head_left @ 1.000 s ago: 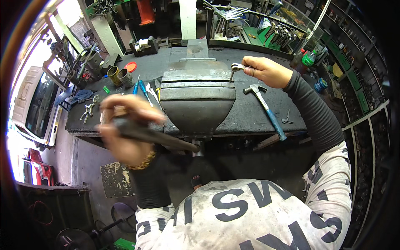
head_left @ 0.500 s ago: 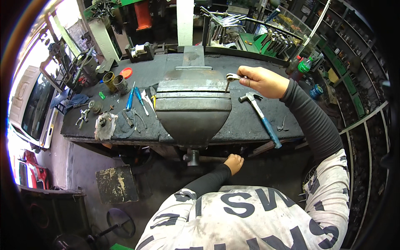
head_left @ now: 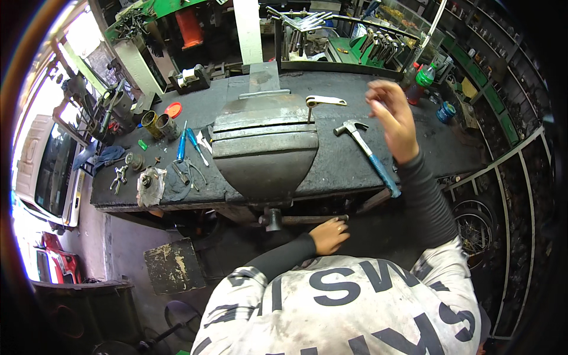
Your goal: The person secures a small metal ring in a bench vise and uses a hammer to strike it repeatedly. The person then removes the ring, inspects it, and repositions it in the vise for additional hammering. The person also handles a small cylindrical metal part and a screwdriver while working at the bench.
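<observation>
A large dark bench vise point(head_left: 266, 157) stands at the front of the workbench, and its jaws clamp a thin upright rod point(head_left: 309, 115) at their right end. On top of the rod sits a silver wrench point(head_left: 327, 101), its handle pointing right, with no hand on it. My right hand point(head_left: 393, 121) is raised to the right of the wrench, open and loosely curled, slightly blurred. Below the bench edge my left hand point(head_left: 329, 236) is open beside the vise's handle bar point(head_left: 307, 219), fingers loosely bent; whether they touch the bar is unclear.
A blue-handled claw hammer point(head_left: 368, 155) lies right of the vise. To the left are blue screwdrivers point(head_left: 182, 145), pliers point(head_left: 196, 171), two cans point(head_left: 168, 127) and a greasy rag point(head_left: 151, 186). A bottle point(head_left: 423, 77) and blue tin point(head_left: 447, 111) stand at the right.
My right hand has let go of the wrench and moved right; the wrench stays on the rod. My left hand's fingers have loosened near the handle bar. The view has shifted.
</observation>
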Tool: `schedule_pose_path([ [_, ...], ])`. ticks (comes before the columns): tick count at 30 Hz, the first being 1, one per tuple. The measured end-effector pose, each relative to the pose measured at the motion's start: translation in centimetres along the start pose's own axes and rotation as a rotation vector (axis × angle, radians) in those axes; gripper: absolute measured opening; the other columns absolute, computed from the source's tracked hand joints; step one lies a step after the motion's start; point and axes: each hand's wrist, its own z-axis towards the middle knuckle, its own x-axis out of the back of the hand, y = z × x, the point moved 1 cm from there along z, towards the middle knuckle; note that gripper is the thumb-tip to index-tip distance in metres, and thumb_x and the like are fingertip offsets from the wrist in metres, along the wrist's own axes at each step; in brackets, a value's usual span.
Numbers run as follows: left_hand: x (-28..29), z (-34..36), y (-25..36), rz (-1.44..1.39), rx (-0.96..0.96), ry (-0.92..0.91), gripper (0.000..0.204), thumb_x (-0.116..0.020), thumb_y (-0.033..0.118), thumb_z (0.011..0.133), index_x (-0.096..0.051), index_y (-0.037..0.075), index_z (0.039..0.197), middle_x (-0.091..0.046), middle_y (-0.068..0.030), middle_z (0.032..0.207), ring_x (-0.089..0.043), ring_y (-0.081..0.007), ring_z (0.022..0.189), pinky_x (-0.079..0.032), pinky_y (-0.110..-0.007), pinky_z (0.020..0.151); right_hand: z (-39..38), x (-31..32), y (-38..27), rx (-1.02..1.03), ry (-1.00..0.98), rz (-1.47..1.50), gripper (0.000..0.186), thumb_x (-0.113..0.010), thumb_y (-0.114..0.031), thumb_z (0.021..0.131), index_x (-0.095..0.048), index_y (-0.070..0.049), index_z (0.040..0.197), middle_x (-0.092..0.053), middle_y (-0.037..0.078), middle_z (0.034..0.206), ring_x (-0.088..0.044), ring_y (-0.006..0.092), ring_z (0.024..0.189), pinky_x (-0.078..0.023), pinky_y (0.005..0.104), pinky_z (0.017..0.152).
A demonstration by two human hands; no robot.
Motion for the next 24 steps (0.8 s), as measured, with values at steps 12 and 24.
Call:
schedule_pose_path([
  [12, -14.6, -57.9, 7.1, -0.218, 1.46, -0.025, 0.022, -0.056, 0.022, 0.081, -0.067, 0.002, 0.084, -0.066, -0.0151, 0.081, -0.063, -0.029, 0.072, -0.051, -0.039, 0.072, -26.0, -2.0, 10.2, -0.552, -0.24, -0.393, 0.027, -0.062, -0.016, 0.082, -0.058, 0.0, 0.104, -0.059, 0.016, 0.101, -0.058, 0.0303, 0.096, -0.046, 0.0359, 0.083],
  [24, -1.0, -43.9, 9.9, -0.904, 1.79, 0.552, 0.03, -0.059, 0.017, 0.088, -0.055, 0.001, 0.113, -0.062, -0.0068, 0.091, -0.06, -0.0137, 0.075, -0.048, -0.027, 0.066, -28.8, -7.4, 17.5, -0.533, -0.242, -0.697, 0.03, -0.051, -0.025, 0.086, -0.062, -0.005, 0.066, -0.062, 0.013, 0.068, -0.06, 0.034, 0.066, -0.044, 0.0439, 0.061],
])
